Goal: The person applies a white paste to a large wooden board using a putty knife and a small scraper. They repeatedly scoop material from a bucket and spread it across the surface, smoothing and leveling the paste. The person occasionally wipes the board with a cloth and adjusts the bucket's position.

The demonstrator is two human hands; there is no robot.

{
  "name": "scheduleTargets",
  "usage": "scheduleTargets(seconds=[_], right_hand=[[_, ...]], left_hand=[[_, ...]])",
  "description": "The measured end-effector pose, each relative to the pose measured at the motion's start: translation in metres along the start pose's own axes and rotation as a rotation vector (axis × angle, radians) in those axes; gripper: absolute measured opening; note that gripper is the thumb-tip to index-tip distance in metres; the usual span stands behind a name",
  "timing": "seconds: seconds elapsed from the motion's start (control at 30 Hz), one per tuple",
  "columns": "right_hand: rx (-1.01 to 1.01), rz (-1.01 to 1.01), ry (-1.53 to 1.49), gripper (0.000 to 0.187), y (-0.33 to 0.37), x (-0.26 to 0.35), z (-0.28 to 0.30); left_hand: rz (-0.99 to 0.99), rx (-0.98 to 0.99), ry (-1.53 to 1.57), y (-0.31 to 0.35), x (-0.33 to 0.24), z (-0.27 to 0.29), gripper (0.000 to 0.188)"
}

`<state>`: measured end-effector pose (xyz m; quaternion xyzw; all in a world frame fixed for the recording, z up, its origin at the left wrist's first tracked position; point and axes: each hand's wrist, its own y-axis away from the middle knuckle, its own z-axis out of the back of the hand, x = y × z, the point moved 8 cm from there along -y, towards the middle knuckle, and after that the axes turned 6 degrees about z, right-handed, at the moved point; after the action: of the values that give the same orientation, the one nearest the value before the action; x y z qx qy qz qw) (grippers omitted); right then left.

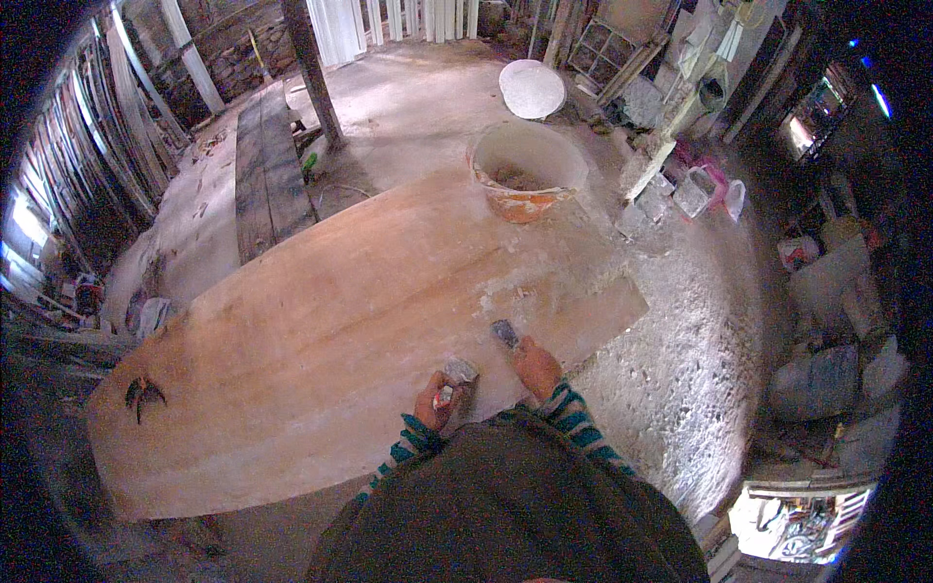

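Observation:
A large brownish board (pixel 292 360) with rounded sides lies in front of me, smeared with pale plaster toward its right end. Over its near edge, my left hand (pixel 434 400) is closed around a scraper (pixel 460 371) whose flat end is coated in grey-white paste. To the right of it, my right hand (pixel 537 368) grips a putty knife (pixel 504 334), its dark blade directed forward and left over the board. The two tools are apart. Whether either blade touches the board I cannot tell.
A plaster-crusted orange bucket (pixel 530 202) stands by the board's far right edge, with a round white lid-like disc (pixel 533 89) beyond. A dark forked piece (pixel 146 393) lies on the board's left end. Dark planks (pixel 267 175) and a post (pixel 311 73) are behind.

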<state>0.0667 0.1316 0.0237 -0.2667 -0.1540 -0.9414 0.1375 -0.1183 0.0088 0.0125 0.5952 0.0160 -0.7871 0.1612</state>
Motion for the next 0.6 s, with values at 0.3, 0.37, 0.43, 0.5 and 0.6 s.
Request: scheduleTargets(seconds=[0.3, 0.37, 0.43, 0.5, 0.6], right_hand=[[0.101, 0.021, 0.045, 0.029, -0.036, 0.001, -0.002], [0.145, 0.020, 0.013, 0.030, -0.013, 0.000, 0.001], [0.058, 0.037, 0.067, 0.030, 0.000, -0.019, -0.014], [0.109, 0.029, 0.045, 0.031, -0.004, -0.017, -0.016], [0.122, 0.083, 0.132, 0.030, -0.052, 0.009, 0.001]], left_hand=[[-0.127, -0.044, -0.162, 0.001, -0.010, -0.002, 0.014], [-0.162, -0.090, -0.168, 0.000, -0.009, 0.000, 0.014], [-0.110, -0.102, -0.118, -0.004, -0.017, -0.004, 0.016], [-0.099, -0.146, -0.088, -0.002, -0.023, -0.003, 0.016], [-0.114, -0.196, -0.072, 0.001, -0.030, -0.005, 0.016]])
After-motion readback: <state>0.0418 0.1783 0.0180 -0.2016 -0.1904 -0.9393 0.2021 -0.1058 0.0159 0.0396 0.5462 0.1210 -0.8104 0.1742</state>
